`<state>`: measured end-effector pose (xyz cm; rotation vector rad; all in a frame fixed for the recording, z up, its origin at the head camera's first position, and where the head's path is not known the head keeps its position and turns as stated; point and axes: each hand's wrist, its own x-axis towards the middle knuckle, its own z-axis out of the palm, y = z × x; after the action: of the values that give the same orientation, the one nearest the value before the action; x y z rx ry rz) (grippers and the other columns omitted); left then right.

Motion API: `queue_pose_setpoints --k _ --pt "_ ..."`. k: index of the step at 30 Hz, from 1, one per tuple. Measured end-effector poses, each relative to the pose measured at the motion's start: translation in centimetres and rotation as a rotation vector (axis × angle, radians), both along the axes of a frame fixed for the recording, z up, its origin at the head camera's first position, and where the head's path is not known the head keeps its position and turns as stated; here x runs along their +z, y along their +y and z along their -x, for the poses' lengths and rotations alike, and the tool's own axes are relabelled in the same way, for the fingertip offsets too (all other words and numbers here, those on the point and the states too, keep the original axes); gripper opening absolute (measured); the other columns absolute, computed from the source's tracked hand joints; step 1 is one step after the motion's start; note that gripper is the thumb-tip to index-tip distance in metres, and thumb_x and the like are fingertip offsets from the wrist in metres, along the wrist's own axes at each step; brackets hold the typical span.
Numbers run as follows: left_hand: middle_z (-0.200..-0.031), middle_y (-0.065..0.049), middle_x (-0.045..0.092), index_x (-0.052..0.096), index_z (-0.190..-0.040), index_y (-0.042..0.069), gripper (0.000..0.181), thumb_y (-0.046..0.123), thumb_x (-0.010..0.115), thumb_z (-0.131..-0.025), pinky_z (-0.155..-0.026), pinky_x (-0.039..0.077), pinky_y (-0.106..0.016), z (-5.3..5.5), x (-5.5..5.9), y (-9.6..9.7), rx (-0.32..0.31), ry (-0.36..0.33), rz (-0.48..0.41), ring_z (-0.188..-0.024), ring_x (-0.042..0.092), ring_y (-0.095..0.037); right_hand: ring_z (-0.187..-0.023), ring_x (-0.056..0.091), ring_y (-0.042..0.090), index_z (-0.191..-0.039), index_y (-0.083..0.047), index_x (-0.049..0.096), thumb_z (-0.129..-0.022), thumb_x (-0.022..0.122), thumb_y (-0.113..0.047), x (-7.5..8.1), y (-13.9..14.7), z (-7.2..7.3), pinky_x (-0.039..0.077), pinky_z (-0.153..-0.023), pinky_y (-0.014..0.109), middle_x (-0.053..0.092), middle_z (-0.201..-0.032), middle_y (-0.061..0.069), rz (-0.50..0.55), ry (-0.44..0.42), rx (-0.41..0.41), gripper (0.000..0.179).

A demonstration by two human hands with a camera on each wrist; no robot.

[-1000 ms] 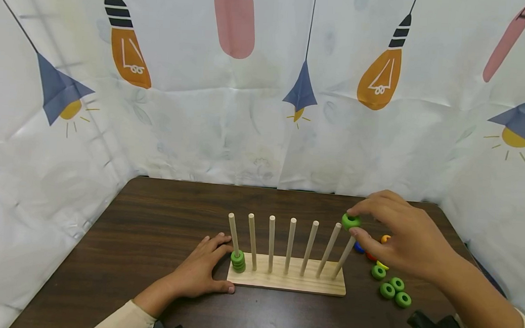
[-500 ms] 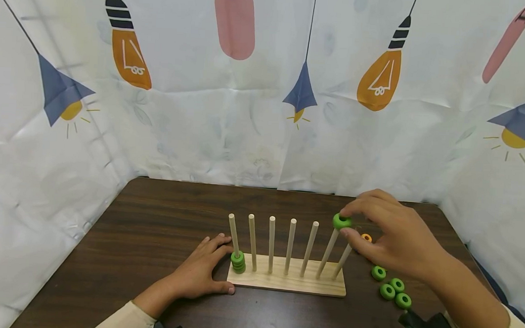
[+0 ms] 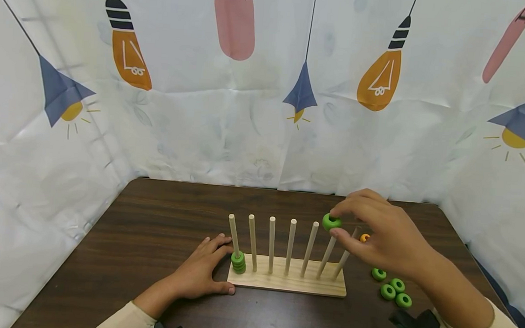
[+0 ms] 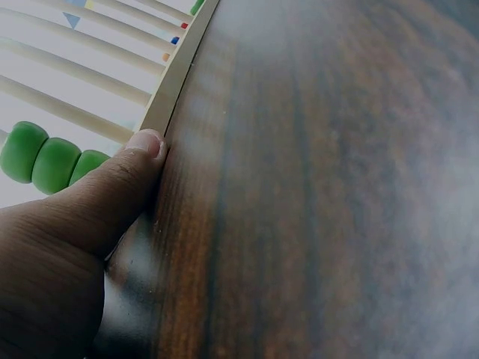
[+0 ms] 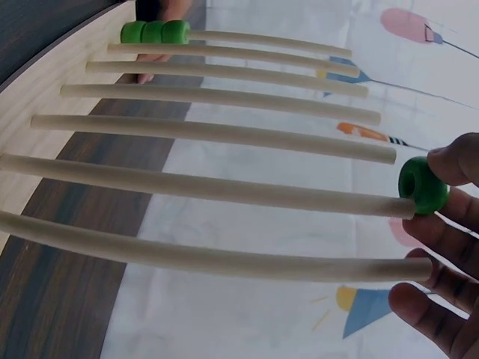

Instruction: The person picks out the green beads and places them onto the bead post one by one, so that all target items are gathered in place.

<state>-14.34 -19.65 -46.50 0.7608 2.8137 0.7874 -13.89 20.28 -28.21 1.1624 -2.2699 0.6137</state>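
A wooden peg rack (image 3: 286,279) with several upright pegs stands on the table. My left hand (image 3: 199,269) holds its left end, thumb at the front corner and fingers at the back. Several green beads (image 3: 238,263) are stacked low on the leftmost peg. Between thumb and fingertips, my right hand (image 3: 388,235) pinches a green bead (image 3: 331,221), level with the peg tops. In the right wrist view this bead (image 5: 423,185) is at the tip of the second peg from the right, its hole facing the rack; the lower fingers are by the rightmost peg's tip.
Loose green beads (image 3: 388,291) lie on the dark wooden table (image 3: 152,217) right of the rack. An orange bead (image 3: 364,237) shows behind the right hand, which hides part of that area. A printed white sheet (image 3: 193,130) hangs behind the table.
My right hand has moved left with the green bead, from near the rightmost peg past the top of the second peg from the right. My left hand and the rack stay put.
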Motion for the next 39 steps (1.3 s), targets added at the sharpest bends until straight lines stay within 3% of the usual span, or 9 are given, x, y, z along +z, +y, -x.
queue_pose_setpoints --k 14,29,39 --pt "-0.163 -0.012 0.032 0.057 -0.139 0.018 0.085 0.075 0.072 -0.078 -0.120 0.014 -0.067 0.1 0.0 -0.1 -0.005 0.014 0.001 -0.152 0.021 -0.042 -0.098 0.060 0.005 -0.108 -0.018 0.071 -0.102 0.054 -0.054 -0.1 -1.3 0.4 0.050 -0.074 0.014 0.067 -0.109 -0.012 0.017 -0.019 0.031 0.040" --pt "-0.162 -0.012 0.032 0.057 -0.138 0.017 0.084 0.075 0.072 -0.078 -0.120 0.014 -0.066 0.0 0.0 -0.1 -0.007 0.006 0.000 -0.152 0.020 -0.042 -0.095 0.058 0.005 -0.107 -0.017 0.071 -0.101 0.058 -0.050 -0.4 -2.8 1.1 0.049 -0.070 0.015 0.067 -0.107 -0.012 0.041 -0.047 0.086 0.037" --pt "-0.162 -0.012 0.033 0.058 -0.137 0.018 0.084 0.075 0.071 -0.078 -0.121 0.013 -0.066 0.0 0.1 0.0 -0.012 0.007 -0.002 -0.152 0.021 -0.041 -0.094 0.060 0.009 -0.109 -0.016 0.072 -0.102 0.059 -0.045 -0.5 -3.8 1.3 0.055 -0.069 0.025 0.068 -0.108 -0.009 0.060 -0.058 0.119 0.033"
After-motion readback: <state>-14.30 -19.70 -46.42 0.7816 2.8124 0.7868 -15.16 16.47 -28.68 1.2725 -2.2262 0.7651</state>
